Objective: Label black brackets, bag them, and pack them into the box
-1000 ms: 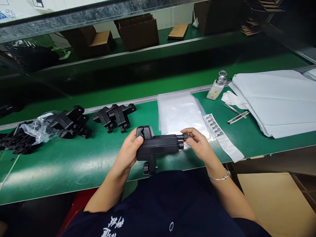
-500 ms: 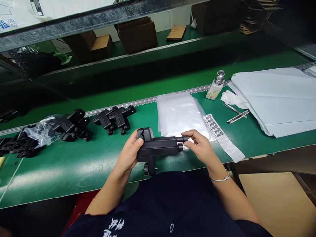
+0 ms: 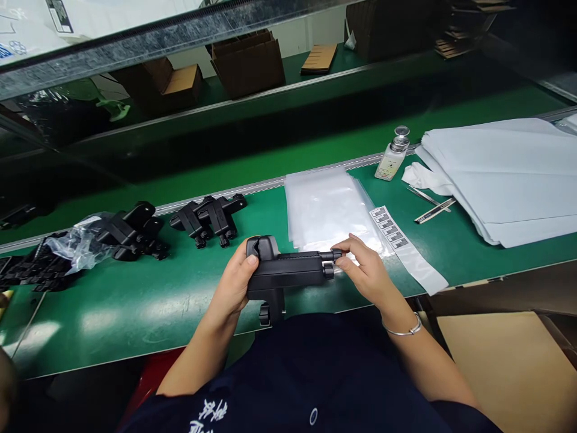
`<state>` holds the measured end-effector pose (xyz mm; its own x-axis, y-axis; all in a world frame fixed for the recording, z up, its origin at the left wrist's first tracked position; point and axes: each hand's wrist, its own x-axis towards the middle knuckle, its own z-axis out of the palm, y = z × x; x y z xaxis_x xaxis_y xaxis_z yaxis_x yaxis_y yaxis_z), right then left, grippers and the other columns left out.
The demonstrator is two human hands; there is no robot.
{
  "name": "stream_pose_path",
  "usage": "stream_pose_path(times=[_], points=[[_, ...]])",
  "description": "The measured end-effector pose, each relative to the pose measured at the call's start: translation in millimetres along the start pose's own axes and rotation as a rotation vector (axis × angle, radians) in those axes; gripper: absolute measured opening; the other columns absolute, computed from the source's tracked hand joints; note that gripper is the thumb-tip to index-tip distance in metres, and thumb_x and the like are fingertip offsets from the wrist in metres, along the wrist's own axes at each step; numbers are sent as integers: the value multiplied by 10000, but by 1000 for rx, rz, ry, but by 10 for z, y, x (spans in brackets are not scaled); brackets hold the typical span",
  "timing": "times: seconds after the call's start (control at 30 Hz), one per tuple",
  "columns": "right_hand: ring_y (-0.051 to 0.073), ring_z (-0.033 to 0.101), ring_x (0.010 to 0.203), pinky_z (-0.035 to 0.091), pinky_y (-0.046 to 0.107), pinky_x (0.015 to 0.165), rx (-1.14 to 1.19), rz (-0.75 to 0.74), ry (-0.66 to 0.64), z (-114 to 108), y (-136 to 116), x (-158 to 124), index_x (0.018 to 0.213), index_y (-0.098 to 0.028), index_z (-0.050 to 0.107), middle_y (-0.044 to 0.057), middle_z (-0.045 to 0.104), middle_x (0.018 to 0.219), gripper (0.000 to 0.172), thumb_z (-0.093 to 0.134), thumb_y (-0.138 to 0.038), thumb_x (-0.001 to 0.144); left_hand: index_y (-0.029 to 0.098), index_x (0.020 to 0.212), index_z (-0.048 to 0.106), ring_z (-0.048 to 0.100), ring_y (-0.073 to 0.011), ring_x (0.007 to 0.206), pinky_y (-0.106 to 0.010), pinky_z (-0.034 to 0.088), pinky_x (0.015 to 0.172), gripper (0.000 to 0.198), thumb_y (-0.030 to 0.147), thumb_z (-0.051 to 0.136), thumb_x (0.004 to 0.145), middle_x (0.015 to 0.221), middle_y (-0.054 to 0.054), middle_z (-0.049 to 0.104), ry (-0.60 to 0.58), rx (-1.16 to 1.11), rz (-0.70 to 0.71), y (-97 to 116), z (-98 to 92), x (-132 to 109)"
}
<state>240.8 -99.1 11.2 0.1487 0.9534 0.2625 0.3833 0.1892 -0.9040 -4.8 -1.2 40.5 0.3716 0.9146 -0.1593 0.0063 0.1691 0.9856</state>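
A black plastic clamp mount [image 3: 288, 270] is held level over the near edge of the green bench. It has a knob on its lower arm and two small knobs at its right end. My left hand [image 3: 234, 276] is closed round its left end, thumb on the front. The fingers of my right hand [image 3: 364, 267] pinch the upper knob [image 3: 336, 254] at the right end. Behind the mount lies a stack of clear plastic bags [image 3: 320, 207], with a strip of printed labels [image 3: 401, 243] beside it.
Similar black mounts [image 3: 210, 218] lie to the left, with more black parts [image 3: 133, 231] and a crumpled clear bag [image 3: 83, 243] further left. On the right are a pump bottle [image 3: 393, 155], tweezers [image 3: 433, 210] and a stack of white sheets [image 3: 505, 180]. An open cardboard box [image 3: 505, 367] stands below the bench.
The mount and both hands have shifted very slightly, with the left end a little lower. My grip on the mount and its knob stays the same. A blurred shape has entered at the lower left edge.
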Motion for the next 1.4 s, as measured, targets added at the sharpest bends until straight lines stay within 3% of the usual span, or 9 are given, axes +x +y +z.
stream_pose_path(times=[0.4,0.53,0.63,0.73,0.83,1.0,1.1,1.27,1.4], points=[[211,639,767,301,558,1186,9,-89,16,50,-69,-82,962,-260,643,22,684,839,425,523,-665,917,184,1091,638,659,-224,789,-314,538,673,611,637,733,691,943,-76,695,-8,49,200,59,-70,-67],[186,583,664,362,516,1143,85,-64,51,109,-38,-86,719,-257,594,-7,598,672,454,445,-596,982,195,1107,639,682,-256,854,-352,555,734,627,598,794,652,959,-85,708,-34,88,341,35,-95,-79],[192,597,707,434,466,1057,184,-7,49,127,-6,-79,702,-249,590,5,602,686,457,415,-539,1010,203,1125,637,694,-276,908,-383,555,793,628,560,819,641,976,-86,719,31,114,428,-20,-85,-81],[203,615,720,530,391,806,279,117,27,108,16,-71,888,-237,634,24,641,754,415,470,-610,966,202,1126,634,701,-280,896,-393,555,787,638,595,793,650,966,-84,721,62,96,440,-92,-74,-65],[182,598,643,507,321,619,364,229,4,82,32,-78,984,-219,646,14,631,724,404,528,-603,941,207,1136,632,701,-277,900,-393,547,803,644,583,802,642,968,-82,723,29,102,439,-164,-89,-33],[194,638,840,530,330,765,337,158,-41,31,40,-126,1107,-250,666,39,658,918,249,633,-417,925,200,1156,622,688,-272,921,-382,530,817,607,579,755,701,997,-93,715,-16,112,394,-235,-128,14],[216,625,1004,516,344,871,298,98,-55,6,37,-141,1164,-273,650,61,650,1087,277,643,-402,919,192,1132,619,678,-275,911,-384,534,793,631,624,739,688,994,-96,697,15,98,348,-262,-135,18],[184,612,742,523,314,698,277,256,-41,19,52,-151,1002,-234,645,16,624,798,261,575,-479,948,208,1107,626,665,-286,950,-402,526,831,662,636,778,625,1021,-89,676,45,142,350,-312,-151,3],[208,634,916,535,333,823,315,206,-26,28,44,-152,1106,-258,640,44,644,991,272,670,-425,893,225,1102,633,655,-290,973,-395,527,818,663,663,766,622,1065,-89,655,60,127,335,-341,-163,-5]])
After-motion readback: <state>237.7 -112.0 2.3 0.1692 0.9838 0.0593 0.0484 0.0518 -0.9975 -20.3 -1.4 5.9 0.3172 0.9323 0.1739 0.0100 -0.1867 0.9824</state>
